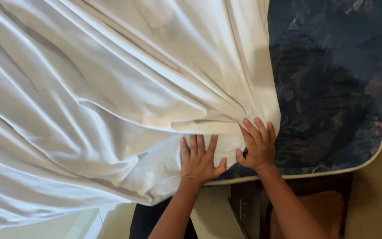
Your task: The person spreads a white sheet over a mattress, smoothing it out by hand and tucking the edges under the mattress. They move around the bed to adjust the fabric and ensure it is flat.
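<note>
A white bed sheet [89, 102], heavily creased, covers most of a mattress. My left hand [199, 160] lies flat on the sheet near the mattress's near edge, fingers together and pointing away from me. My right hand [257, 145] presses flat on the sheet's hem, where the white cloth ends and the dark blue floral mattress [337, 88] shows. Neither hand holds anything; both palms rest on the cloth, a little apart from each other.
The mattress has a cream piped edge [332, 171] curving round its corner at the right. Below it a dark wooden piece of furniture [244, 206] and a brown cushion or seat [319, 212] show. Pale floor lies at the bottom left.
</note>
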